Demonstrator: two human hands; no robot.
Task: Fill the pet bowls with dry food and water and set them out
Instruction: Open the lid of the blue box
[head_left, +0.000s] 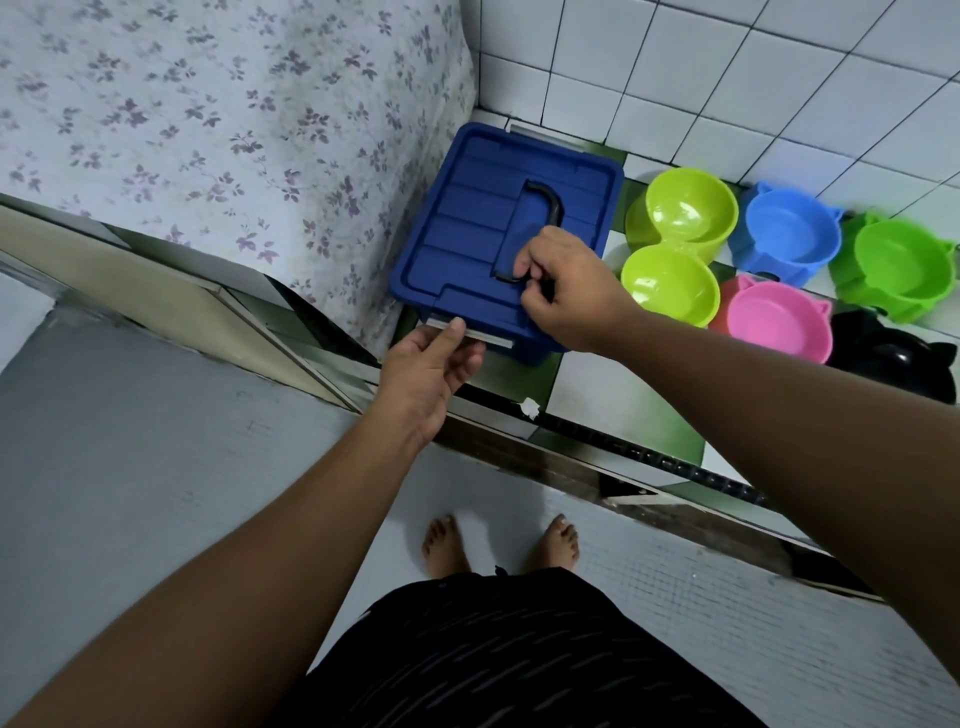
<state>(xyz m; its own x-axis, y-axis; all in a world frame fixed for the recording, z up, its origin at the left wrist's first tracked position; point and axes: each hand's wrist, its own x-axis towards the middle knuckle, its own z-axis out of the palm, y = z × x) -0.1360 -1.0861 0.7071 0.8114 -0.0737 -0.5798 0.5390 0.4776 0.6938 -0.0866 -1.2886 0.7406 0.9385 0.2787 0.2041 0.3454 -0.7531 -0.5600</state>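
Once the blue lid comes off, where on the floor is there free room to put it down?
The grey floor on the near side of the threshold is bare. A small patch of tile lies between the blue box and the black bowl. Right of the box, bowls crowd the floor.

A home, most likely a tiled washing or utility corner; white square wall tiles (727, 67) with dark grout meet a green-and-white chequered floor (587, 395); a floral cloth (218, 114) hangs at the left; a metal sliding-door track (649, 467) separates this corner from a grey floor (130, 441) where the person stands barefoot; coloured plastic pet bowls (779, 317) sit directly on the floor beside a blue storage box (467, 208).
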